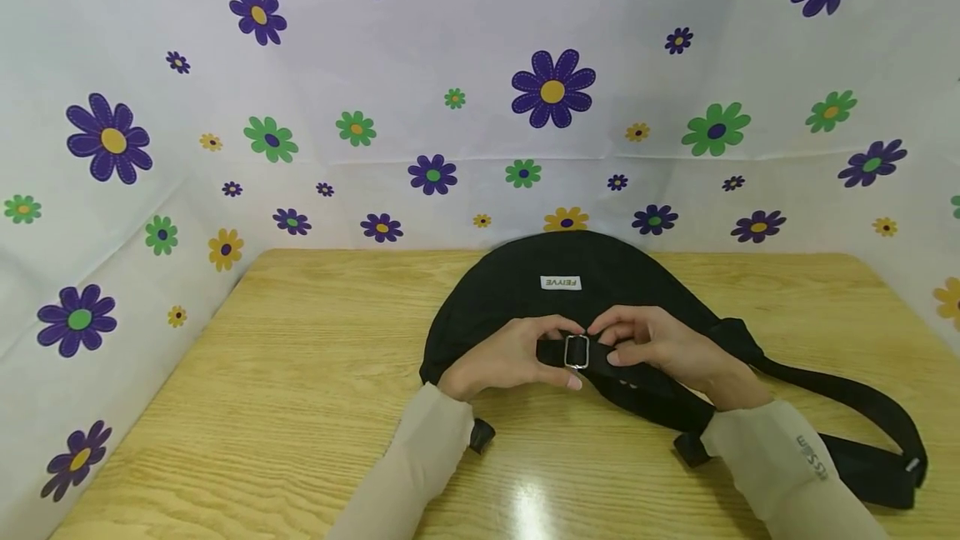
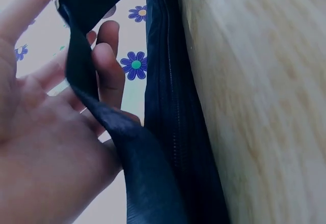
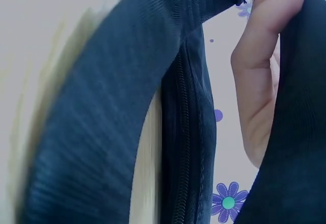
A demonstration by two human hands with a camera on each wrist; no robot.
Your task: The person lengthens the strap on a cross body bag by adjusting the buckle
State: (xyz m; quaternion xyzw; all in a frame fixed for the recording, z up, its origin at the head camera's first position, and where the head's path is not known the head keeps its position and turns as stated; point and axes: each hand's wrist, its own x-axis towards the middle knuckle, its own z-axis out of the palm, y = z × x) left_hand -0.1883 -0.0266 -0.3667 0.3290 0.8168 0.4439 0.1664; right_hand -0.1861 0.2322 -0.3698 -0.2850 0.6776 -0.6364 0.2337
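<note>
A black crescent-shaped waist bag (image 1: 510,290) with a white label (image 1: 561,282) stands on the table, its label upside down from here. In front of it, my left hand (image 1: 513,354) holds a silver slider buckle (image 1: 577,352) on the bag's black strap (image 1: 637,377), index finger at its top edge and thumb at the lower one. Just to the right, my right hand (image 1: 667,348) pinches the strap between thumb and fingers. In the left wrist view the strap (image 2: 81,61) runs across the curled fingers. Strap webbing (image 3: 102,91) loops wide in the right wrist view, beside the bag's zipper (image 3: 182,147).
Toward the right, a loop of strap (image 1: 862,394) lies on the wooden table (image 1: 300,373). Two black strap ends or clips show near the wrists, one a small black piece (image 1: 482,435) by the left sleeve. A flower-print white cloth (image 1: 465,48) hangs behind and at the sides.
</note>
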